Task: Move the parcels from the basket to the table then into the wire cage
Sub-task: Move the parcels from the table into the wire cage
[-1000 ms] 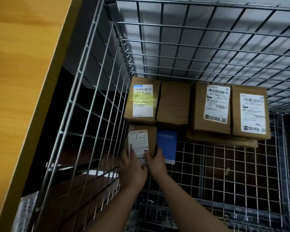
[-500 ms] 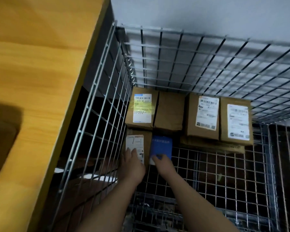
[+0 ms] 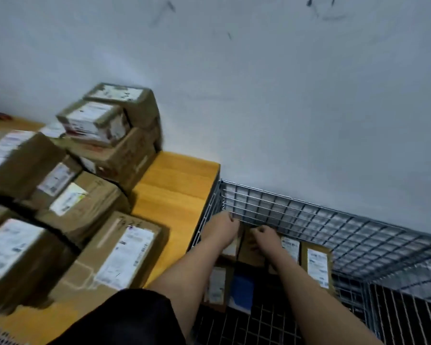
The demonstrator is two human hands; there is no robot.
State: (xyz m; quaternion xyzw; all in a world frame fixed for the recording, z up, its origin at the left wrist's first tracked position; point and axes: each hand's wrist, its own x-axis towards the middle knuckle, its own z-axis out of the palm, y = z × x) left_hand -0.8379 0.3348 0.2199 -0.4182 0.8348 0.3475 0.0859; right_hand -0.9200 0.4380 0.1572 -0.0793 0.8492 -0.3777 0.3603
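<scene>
The wire cage [image 3: 339, 226] stands on the right against the wall. Inside it lie brown labelled parcels [image 3: 317, 266], a small parcel with a white label [image 3: 217, 285] and a blue packet [image 3: 243, 291] beside it. My left hand [image 3: 220, 226] and my right hand [image 3: 265, 234] hover over the cage's near-left corner, above the parcels. Their fingers are loosely curled and hold nothing. Several more brown parcels [image 3: 125, 252] are piled on the wooden table [image 3: 177, 192] at the left.
A bare strip of tabletop lies between the parcel pile and the cage. A grey wall [image 3: 284, 95] rises behind both. Stacked boxes [image 3: 115, 125] reach highest at the table's back. My dark garment [image 3: 125, 319] fills the bottom edge.
Both hands have let go of the small parcel and the blue packet and lifted up out of the cage. The view has swung up and left, bringing the table's parcels into sight.
</scene>
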